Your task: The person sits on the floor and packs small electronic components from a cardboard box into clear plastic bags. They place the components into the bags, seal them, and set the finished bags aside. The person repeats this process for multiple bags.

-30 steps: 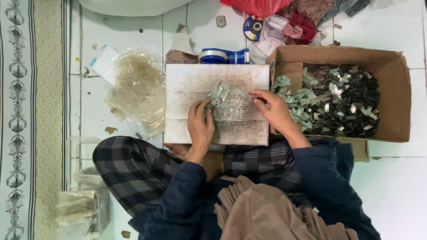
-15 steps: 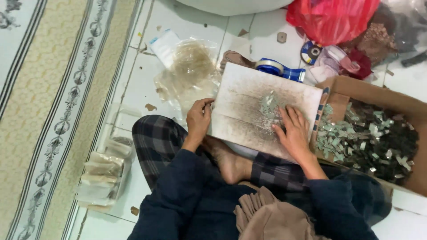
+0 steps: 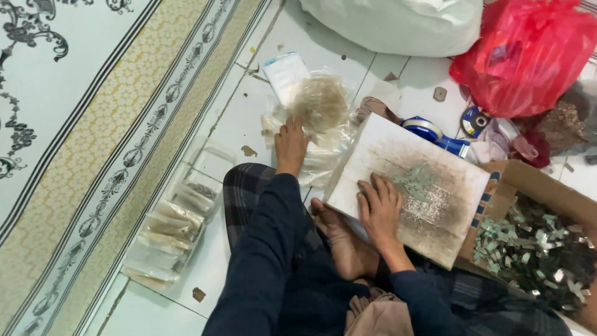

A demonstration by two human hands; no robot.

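Person seated cross-legged on the white tiled floor [image 3: 249, 124], a stained white board [image 3: 407, 186] propped on the lap.

Left hand [image 3: 290, 144]: stretched out to the left, fingers extended and flat on a heap of clear plastic bags [image 3: 320, 109] lying on the tiles just beyond the knee. It touches the heap; no closed grip visible.

Right hand [image 3: 379, 208]: flat on the board, palm down, fingers spread, holding nothing. It lies just left of a small pile of green-silver bits [image 3: 418, 182] near the board's middle.

Judgement on technique: the right hand does well to pin the board, since the tilt could spill the pile. The left should separate a single bag from the heap rather than drag the lot.

Counts:
- Board: 1.
- Open cardboard box [image 3: 528, 180] at the right, holding many more of the same bits; too many to count.
- Blue tape roll [image 3: 429, 132] beyond the board: 1.
- Red plastic bag [image 3: 528, 56]: 1; white sack [image 3: 398, 25]: 1.
- Filled clear packets [image 3: 168, 233], in a row by the patterned rug [image 3: 74, 124]: roughly five or six; overlap prevents an exact count.
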